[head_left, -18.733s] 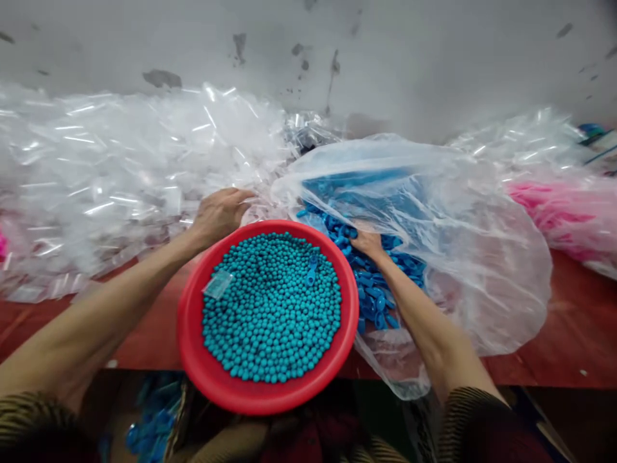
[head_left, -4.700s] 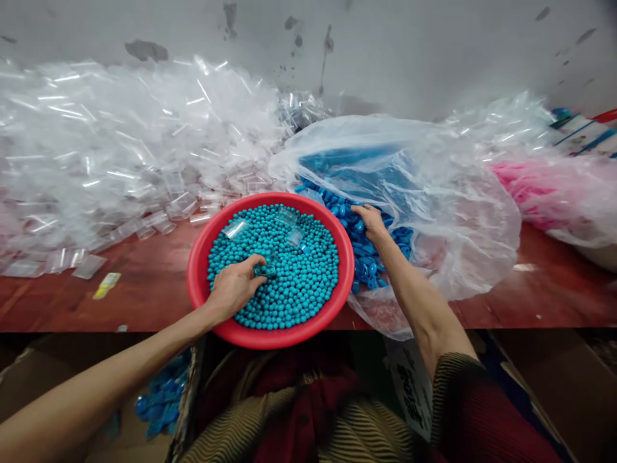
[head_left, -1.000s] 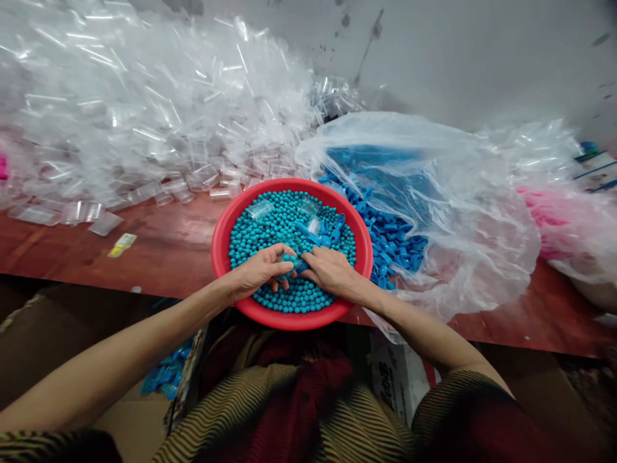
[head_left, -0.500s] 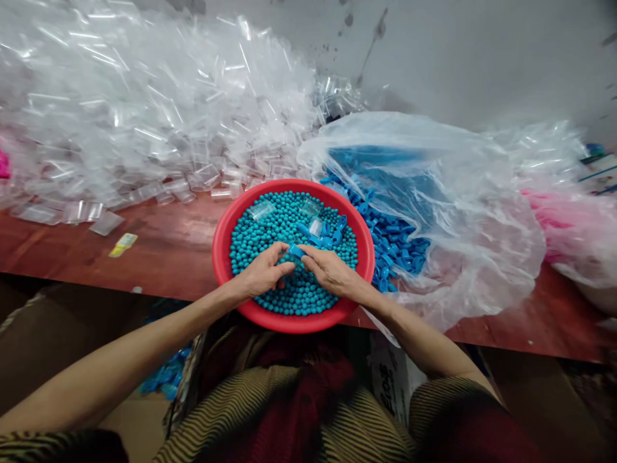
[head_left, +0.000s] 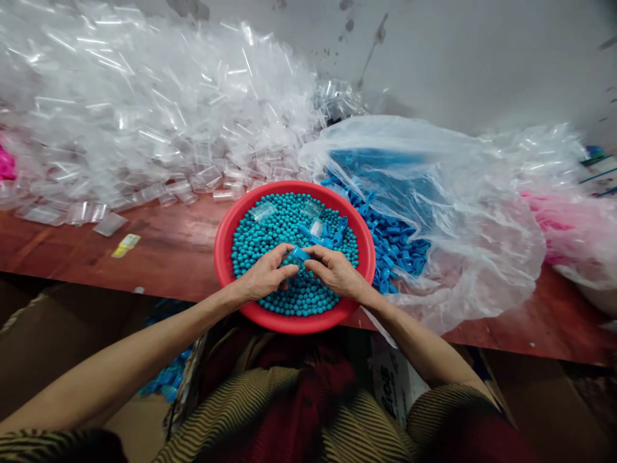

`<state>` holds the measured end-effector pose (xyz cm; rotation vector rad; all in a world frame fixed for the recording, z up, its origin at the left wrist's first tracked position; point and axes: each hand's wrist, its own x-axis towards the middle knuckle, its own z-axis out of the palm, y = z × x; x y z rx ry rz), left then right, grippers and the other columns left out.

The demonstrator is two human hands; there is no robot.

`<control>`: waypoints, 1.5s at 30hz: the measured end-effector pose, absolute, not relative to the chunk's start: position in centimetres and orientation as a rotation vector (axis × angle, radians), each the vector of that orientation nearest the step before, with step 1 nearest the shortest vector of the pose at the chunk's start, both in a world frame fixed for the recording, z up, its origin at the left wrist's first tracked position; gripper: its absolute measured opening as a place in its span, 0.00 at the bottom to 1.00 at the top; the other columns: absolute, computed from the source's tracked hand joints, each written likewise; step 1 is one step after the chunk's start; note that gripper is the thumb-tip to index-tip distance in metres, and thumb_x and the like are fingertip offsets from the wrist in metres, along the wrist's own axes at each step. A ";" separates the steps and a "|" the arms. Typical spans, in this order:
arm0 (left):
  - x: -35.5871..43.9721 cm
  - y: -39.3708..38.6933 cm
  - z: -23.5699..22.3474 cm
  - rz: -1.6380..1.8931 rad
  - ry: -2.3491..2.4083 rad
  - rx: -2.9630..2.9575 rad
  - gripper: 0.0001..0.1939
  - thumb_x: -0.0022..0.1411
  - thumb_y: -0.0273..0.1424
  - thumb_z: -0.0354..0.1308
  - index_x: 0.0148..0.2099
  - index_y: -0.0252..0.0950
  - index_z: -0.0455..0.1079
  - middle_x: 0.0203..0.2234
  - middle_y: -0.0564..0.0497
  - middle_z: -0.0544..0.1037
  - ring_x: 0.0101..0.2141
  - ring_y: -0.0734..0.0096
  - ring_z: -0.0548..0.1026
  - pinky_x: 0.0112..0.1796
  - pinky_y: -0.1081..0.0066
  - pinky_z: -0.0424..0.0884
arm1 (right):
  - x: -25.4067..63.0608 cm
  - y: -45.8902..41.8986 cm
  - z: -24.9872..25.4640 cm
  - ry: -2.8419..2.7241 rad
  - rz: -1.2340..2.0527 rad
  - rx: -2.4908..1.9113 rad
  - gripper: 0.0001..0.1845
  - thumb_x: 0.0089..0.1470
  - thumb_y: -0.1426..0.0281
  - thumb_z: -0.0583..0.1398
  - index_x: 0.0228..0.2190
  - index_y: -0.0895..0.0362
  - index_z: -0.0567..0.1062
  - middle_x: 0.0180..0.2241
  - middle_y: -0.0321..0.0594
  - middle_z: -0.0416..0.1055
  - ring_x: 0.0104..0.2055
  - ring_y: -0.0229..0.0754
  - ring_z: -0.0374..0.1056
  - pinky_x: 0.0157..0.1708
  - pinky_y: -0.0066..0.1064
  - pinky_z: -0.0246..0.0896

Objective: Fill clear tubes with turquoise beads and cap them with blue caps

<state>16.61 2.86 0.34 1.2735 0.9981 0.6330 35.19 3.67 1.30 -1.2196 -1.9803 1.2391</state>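
My left hand (head_left: 267, 273) is closed around a small clear plastic tube with teal beads in it, mostly covered by the fingers. My right hand (head_left: 337, 273) pinches a blue plastic cap (head_left: 301, 254) at the tube's end. Both hands are over a round red basin (head_left: 223, 257) of teal beads (head_left: 308, 302). On the beads lie clear tubes (head_left: 264, 211) and, behind my right hand, several blue caps (head_left: 332, 236).
A big heap of clear tubes (head_left: 159, 122) fills the back left. To the right, more blue caps (head_left: 398, 251) spill from a translucent bag (head_left: 482, 244). A yellow-and-white label (head_left: 126, 245) lies on the red tabletop (head_left: 168, 257). Below stands an open cardboard box (head_left: 62, 334).
A second ago beads showed at the tube's open end in my left hand, with my right hand beside it. Now the blue cap is at that end, with fingers of both hands around it.
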 end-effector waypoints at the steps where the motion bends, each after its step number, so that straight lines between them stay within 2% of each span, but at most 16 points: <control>1: 16.6 2.9 0.3 0.629 0.990 1.271 0.17 0.56 0.36 0.56 0.46 0.37 0.59 0.24 0.60 0.66 0.17 0.83 0.66 0.14 0.81 0.57 | 35.2 3.7 1.3 -1.962 1.228 -1.224 0.14 0.57 0.66 0.55 0.43 0.55 0.73 0.27 0.33 0.71 0.26 0.34 0.65 0.28 0.26 0.62; 3: 16.6 2.9 0.2 0.624 0.969 1.270 0.19 0.56 0.37 0.56 0.48 0.37 0.58 0.24 0.59 0.67 0.16 0.82 0.66 0.14 0.81 0.57 | 35.2 3.8 1.1 -1.952 1.106 -1.224 0.14 0.56 0.67 0.55 0.43 0.55 0.73 0.30 0.36 0.73 0.31 0.37 0.68 0.33 0.29 0.65; 6: 16.6 2.9 0.2 0.632 0.951 1.274 0.20 0.56 0.36 0.57 0.49 0.37 0.58 0.24 0.58 0.68 0.16 0.82 0.66 0.14 0.80 0.57 | 35.2 3.6 0.9 -2.083 0.749 -1.184 0.15 0.58 0.69 0.54 0.46 0.57 0.73 0.39 0.43 0.74 0.41 0.41 0.69 0.44 0.34 0.64; 9: 16.6 2.9 0.3 0.653 0.957 1.244 0.23 0.56 0.36 0.56 0.52 0.37 0.57 0.24 0.58 0.69 0.16 0.81 0.66 0.14 0.80 0.58 | 35.4 3.1 0.6 -2.278 0.459 -1.131 0.17 0.61 0.71 0.50 0.48 0.57 0.72 0.42 0.48 0.73 0.45 0.44 0.68 0.46 0.38 0.63; 11: 16.6 2.9 0.5 0.669 0.959 1.213 0.24 0.56 0.36 0.57 0.53 0.38 0.57 0.23 0.59 0.68 0.16 0.82 0.66 0.15 0.80 0.58 | 35.4 2.8 0.5 -2.345 0.387 -1.106 0.18 0.61 0.72 0.49 0.48 0.57 0.72 0.43 0.49 0.72 0.45 0.44 0.67 0.46 0.39 0.62; 14: 16.6 2.9 0.6 0.679 0.947 1.197 0.23 0.55 0.36 0.58 0.52 0.38 0.60 0.21 0.60 0.66 0.16 0.82 0.65 0.15 0.80 0.58 | 35.3 2.5 0.6 -2.205 0.501 -1.068 0.15 0.61 0.69 0.51 0.44 0.56 0.74 0.41 0.47 0.72 0.43 0.43 0.68 0.43 0.36 0.64; 17: 16.6 2.9 0.5 0.663 0.929 1.206 0.23 0.55 0.37 0.57 0.52 0.38 0.60 0.21 0.60 0.66 0.16 0.82 0.65 0.15 0.80 0.58 | 34.9 2.6 0.7 -1.902 0.826 -1.103 0.11 0.58 0.67 0.54 0.38 0.54 0.75 0.36 0.41 0.73 0.39 0.39 0.69 0.41 0.33 0.64; 22: 16.6 2.8 0.3 0.631 0.944 1.283 0.17 0.56 0.35 0.55 0.48 0.38 0.60 0.22 0.60 0.65 0.16 0.81 0.65 0.16 0.79 0.58 | 34.6 3.2 0.9 -1.700 1.278 -1.184 0.14 0.52 0.65 0.59 0.41 0.55 0.73 0.36 0.39 0.74 0.37 0.39 0.69 0.39 0.32 0.65; 24: 16.6 2.7 0.2 0.630 0.968 1.314 0.17 0.56 0.34 0.55 0.48 0.38 0.59 0.22 0.60 0.65 0.16 0.81 0.64 0.17 0.78 0.59 | 34.7 3.2 1.0 -1.770 1.258 -1.214 0.14 0.53 0.64 0.58 0.41 0.56 0.74 0.34 0.38 0.74 0.36 0.39 0.69 0.38 0.32 0.64; 29: 16.7 2.4 0.1 0.653 1.019 1.344 0.20 0.57 0.33 0.53 0.51 0.37 0.55 0.28 0.57 0.67 0.18 0.81 0.64 0.19 0.76 0.62 | 35.0 3.0 1.4 -1.999 0.857 -1.305 0.15 0.53 0.66 0.58 0.42 0.56 0.75 0.31 0.38 0.72 0.31 0.38 0.66 0.36 0.30 0.62; 32: 16.7 2.4 0.4 0.627 1.009 1.342 0.21 0.57 0.33 0.53 0.52 0.37 0.55 0.25 0.59 0.67 0.17 0.81 0.63 0.19 0.77 0.60 | 35.2 2.9 1.2 -1.982 0.957 -1.254 0.14 0.55 0.66 0.56 0.41 0.57 0.75 0.27 0.36 0.70 0.29 0.37 0.65 0.33 0.29 0.61; 35: 16.7 2.5 0.6 0.602 0.978 1.320 0.22 0.58 0.34 0.52 0.54 0.35 0.54 0.22 0.60 0.65 0.16 0.82 0.62 0.17 0.77 0.58 | 35.1 3.0 0.8 -1.901 1.057 -1.202 0.13 0.56 0.66 0.55 0.40 0.57 0.74 0.30 0.37 0.72 0.32 0.37 0.67 0.36 0.30 0.62; 38: 16.6 2.6 0.5 0.615 0.968 1.318 0.23 0.58 0.33 0.52 0.55 0.35 0.54 0.21 0.61 0.64 0.16 0.81 0.63 0.18 0.78 0.59 | 34.9 3.2 0.6 -1.835 1.098 -1.199 0.12 0.55 0.67 0.56 0.39 0.56 0.75 0.32 0.37 0.73 0.34 0.38 0.67 0.39 0.31 0.62; 45: 16.7 2.5 -0.2 0.733 0.914 1.340 0.26 0.60 0.32 0.52 0.59 0.36 0.52 0.21 0.61 0.63 0.16 0.83 0.63 0.18 0.78 0.61 | 33.8 3.1 0.5 -1.652 1.155 -1.254 0.12 0.54 0.65 0.57 0.36 0.57 0.76 0.32 0.37 0.74 0.34 0.38 0.67 0.38 0.31 0.61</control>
